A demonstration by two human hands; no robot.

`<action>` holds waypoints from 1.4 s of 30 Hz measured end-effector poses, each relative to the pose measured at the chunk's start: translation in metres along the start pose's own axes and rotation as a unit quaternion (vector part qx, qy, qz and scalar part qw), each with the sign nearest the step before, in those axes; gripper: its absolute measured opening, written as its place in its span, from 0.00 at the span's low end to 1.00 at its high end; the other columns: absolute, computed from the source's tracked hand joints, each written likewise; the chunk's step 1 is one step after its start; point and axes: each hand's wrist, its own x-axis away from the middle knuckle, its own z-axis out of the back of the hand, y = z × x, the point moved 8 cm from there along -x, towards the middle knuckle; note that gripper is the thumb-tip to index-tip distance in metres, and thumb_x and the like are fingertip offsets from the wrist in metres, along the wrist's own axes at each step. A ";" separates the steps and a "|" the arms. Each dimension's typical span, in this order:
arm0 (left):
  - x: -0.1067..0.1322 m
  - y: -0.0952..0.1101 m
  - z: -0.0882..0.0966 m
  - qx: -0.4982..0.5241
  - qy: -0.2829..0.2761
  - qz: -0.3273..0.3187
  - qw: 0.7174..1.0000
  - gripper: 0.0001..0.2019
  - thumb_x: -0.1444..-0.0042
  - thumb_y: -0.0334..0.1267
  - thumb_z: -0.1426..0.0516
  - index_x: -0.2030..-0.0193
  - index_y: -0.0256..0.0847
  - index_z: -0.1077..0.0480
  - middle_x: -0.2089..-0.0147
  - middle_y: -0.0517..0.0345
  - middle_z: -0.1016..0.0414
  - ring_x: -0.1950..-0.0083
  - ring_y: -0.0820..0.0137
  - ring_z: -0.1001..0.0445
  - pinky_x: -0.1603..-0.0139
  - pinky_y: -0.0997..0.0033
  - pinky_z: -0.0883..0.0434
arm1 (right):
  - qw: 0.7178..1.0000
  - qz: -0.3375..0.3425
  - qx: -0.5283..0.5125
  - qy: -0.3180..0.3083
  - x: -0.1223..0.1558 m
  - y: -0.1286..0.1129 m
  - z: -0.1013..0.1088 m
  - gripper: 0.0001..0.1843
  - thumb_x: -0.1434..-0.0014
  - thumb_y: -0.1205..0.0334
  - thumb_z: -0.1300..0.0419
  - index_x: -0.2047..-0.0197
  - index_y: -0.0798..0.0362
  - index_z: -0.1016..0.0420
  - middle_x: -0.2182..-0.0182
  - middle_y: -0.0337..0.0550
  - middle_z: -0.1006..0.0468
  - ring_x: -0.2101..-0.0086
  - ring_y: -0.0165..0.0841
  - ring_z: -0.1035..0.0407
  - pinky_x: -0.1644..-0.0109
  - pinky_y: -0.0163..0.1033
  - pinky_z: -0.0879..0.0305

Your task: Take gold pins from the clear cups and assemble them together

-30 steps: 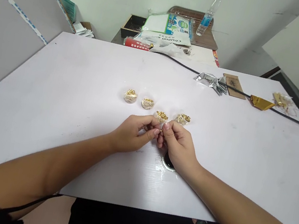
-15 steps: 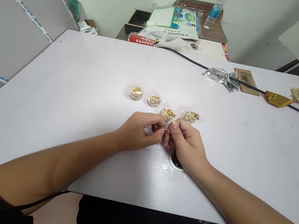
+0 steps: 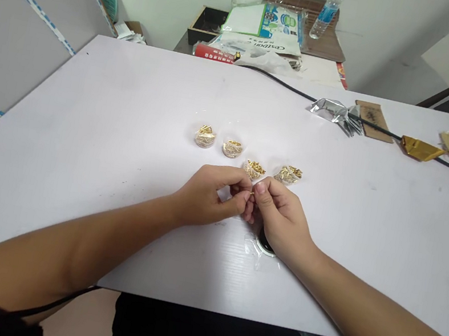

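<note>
My left hand [image 3: 208,197] and my right hand [image 3: 279,218] meet fingertip to fingertip just above the white table [image 3: 82,137]. Both are pinched on a tiny gold part [image 3: 251,194] held between them. Just beyond the fingers stand small clear cups of gold parts: one [image 3: 254,168] right behind the fingertips, another [image 3: 288,174] to its right, and two more [image 3: 205,135] [image 3: 232,148] further left. A round dark opening under clear film [image 3: 263,245] lies on the table beneath my right wrist.
A black cable [image 3: 387,133] runs across the far right of the table, past crumpled silver foil [image 3: 336,112], a brown card [image 3: 370,119] and a gold foil packet [image 3: 419,148]. A cluttered side table with a water bottle [image 3: 329,10] stands behind.
The view has shifted slightly; both hands stay pinched together at the same spot in front of the cups. Nothing else on the table has moved.
</note>
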 end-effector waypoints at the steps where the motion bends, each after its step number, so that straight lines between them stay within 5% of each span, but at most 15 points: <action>1: 0.000 -0.001 -0.001 0.006 -0.004 0.002 1.000 0.06 0.43 0.23 0.47 0.69 0.34 0.34 0.72 0.59 0.24 0.70 0.77 0.26 0.66 0.77 0.29 | 1.000 0.003 0.000 -0.003 0.000 -0.001 0.000 0.22 0.33 0.47 0.45 0.71 0.55 0.36 0.79 0.37 0.30 0.77 0.24 0.36 0.73 0.31 0.39; 42: -0.001 0.000 -0.002 -0.035 -0.023 -0.027 0.999 0.06 0.42 0.24 0.47 0.67 0.35 0.32 0.69 0.59 0.25 0.67 0.77 0.26 0.66 0.78 0.30 | 1.000 0.004 -0.007 -0.015 -0.002 -0.002 0.008 0.18 0.36 0.50 0.40 0.70 0.55 0.35 0.77 0.39 0.26 0.77 0.26 0.32 0.73 0.33 0.35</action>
